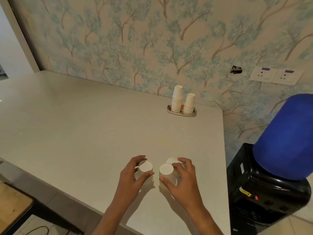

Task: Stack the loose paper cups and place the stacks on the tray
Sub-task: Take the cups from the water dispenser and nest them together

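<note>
Low in the centre of the frame, the left hand [131,177] curls its thumb and fingers round the left cup [145,167], an upside-down paper cup standing on the countertop [84,124]. Just beside it, the right hand [183,179] grips the right cup [166,170] in the same way. A third cup [171,160] shows partly behind the right hand's fingers. Whether they touch it cannot be told.

The tray [194,113] sits well apart, right of centre near the wall. It already carries a taller stack [177,99] and a shorter stack [189,104].

The thin paper walls are likely to dent under a hard squeeze, and a crushed rim would probably jam when one cup goes over another. The third cup stands close behind the right hand, so lifting carelessly could knock it over. The countertop's right edge is near, with a water dispenser [264,192] below it, and a toppled cup might roll off there. At the tray, the stacks stand close together, so a nudge could tip the taller one.
</note>
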